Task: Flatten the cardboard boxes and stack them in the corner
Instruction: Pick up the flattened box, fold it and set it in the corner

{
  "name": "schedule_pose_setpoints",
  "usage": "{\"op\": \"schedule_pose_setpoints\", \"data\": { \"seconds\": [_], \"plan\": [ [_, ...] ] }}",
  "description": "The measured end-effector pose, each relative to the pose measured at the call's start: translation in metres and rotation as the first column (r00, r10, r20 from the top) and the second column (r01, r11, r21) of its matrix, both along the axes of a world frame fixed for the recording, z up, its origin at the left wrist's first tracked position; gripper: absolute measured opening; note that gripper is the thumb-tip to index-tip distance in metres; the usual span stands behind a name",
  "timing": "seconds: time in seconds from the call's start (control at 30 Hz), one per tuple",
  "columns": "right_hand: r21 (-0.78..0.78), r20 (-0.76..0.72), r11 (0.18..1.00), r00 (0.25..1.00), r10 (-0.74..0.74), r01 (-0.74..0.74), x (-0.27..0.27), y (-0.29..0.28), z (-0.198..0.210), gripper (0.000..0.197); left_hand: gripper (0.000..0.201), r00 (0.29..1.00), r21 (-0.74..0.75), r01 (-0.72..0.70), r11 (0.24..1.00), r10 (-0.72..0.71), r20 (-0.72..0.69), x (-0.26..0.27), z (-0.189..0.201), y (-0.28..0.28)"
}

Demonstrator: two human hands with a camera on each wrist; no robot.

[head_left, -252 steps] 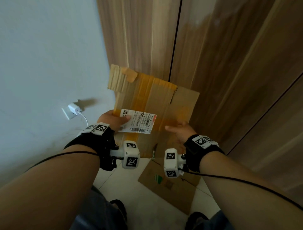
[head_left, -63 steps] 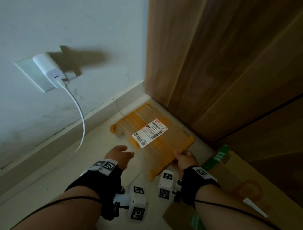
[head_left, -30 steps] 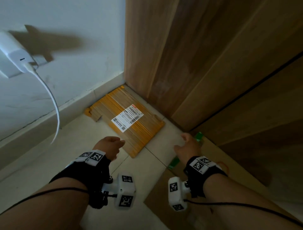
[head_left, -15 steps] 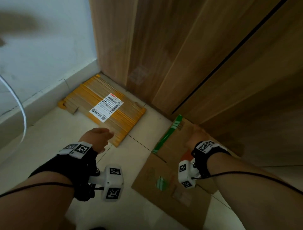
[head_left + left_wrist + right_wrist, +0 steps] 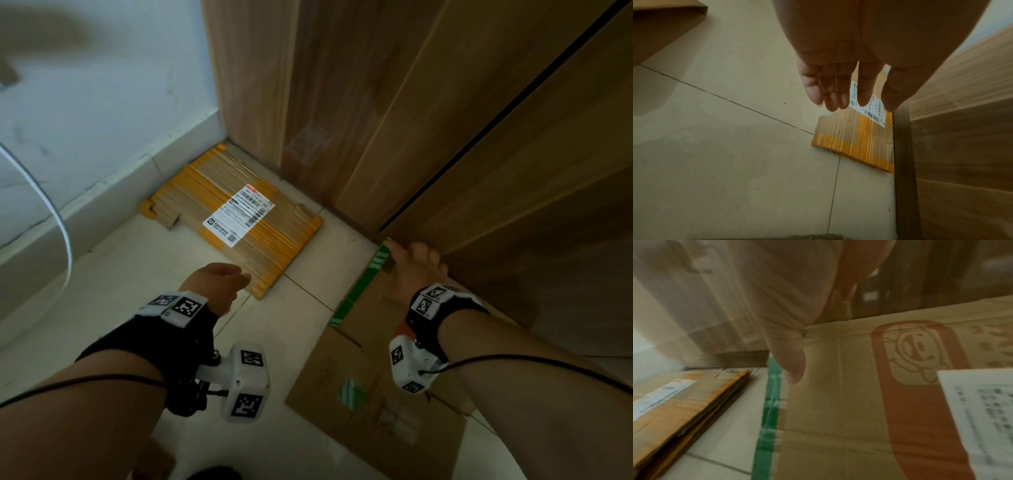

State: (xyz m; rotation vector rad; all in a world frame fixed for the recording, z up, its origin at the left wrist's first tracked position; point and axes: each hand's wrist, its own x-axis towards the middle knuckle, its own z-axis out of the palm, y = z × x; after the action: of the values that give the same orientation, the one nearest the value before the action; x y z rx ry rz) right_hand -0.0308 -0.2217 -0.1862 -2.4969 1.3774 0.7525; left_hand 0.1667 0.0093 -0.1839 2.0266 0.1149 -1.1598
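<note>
A flattened box with yellow tape and a white label (image 5: 236, 219) lies flat on the floor in the corner, also seen in the left wrist view (image 5: 855, 139) and the right wrist view (image 5: 684, 399). My left hand (image 5: 236, 274) hovers over its near corner, empty, its fingers (image 5: 830, 91) straight. A second flattened box with green tape and a red smiling logo (image 5: 373, 394) lies to the right along the wardrobe. My right hand (image 5: 411, 257) grips its far edge, thumb (image 5: 793, 363) on top of the cardboard (image 5: 838, 402) and the fingers curled behind the edge.
A white wall with a skirting board (image 5: 102, 192) meets wooden wardrobe panels (image 5: 411, 120) at the corner. A white cable (image 5: 58, 219) hangs down the wall on the left. Pale floor tiles (image 5: 154, 325) lie between me and the boxes. More cardboard (image 5: 663, 24) sits beside my left wrist.
The yellow-taped box was carried down and laid in the corner, then both hands let go. My right hand moved right and took the green-taped box's far edge. The left hand drew back slightly.
</note>
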Motion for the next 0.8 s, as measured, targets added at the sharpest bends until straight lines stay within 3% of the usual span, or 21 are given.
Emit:
{"op": "schedule_pose_setpoints", "data": {
  "seconds": [0.1, 0.23, 0.43, 0.53, 0.7, 0.8],
  "plan": [
    [0.044, -0.051, 0.988, 0.988, 0.147, -0.145, 0.016, 0.006, -0.004, 0.082, 0.038, 1.0, 0.021, 0.021, 1.0, -0.021, 0.008, 0.0, 0.0, 0.002],
    [0.005, -0.065, 0.987, 0.985, 0.16, -0.16, 0.03, 0.017, 0.006, 0.05, 0.038, 1.0, 0.038, 0.02, 0.999, -0.02, 0.013, 0.002, 0.0, 0.005],
    [0.077, -0.13, 0.974, 0.967, 0.22, -0.211, 0.052, 0.015, 0.035, 0.032, 0.041, 0.998, 0.046, 0.069, 0.997, -0.069, 0.008, -0.001, 0.002, 0.008],
    [0.138, -0.062, 0.958, 0.963, 0.261, -0.251, 0.07, 0.014, 0.049, 0.014, 0.042, 0.996, 0.021, 0.082, 0.996, -0.082, 0.015, -0.004, 0.007, 0.004],
    [0.209, 0.115, 0.95, 0.971, 0.21, -0.231, 0.09, 0.019, 0.086, 0.013, 0.044, 0.994, 0.026, 0.11, 0.994, -0.111, 0.021, -0.009, 0.013, 0.005],
    [0.241, 0.226, 0.945, 0.96, 0.167, -0.221, 0.098, 0.023, 0.106, 0.031, 0.045, 0.989, 0.064, 0.143, 0.988, -0.145, 0.026, -0.008, 0.019, 0.009]
  ]
}}
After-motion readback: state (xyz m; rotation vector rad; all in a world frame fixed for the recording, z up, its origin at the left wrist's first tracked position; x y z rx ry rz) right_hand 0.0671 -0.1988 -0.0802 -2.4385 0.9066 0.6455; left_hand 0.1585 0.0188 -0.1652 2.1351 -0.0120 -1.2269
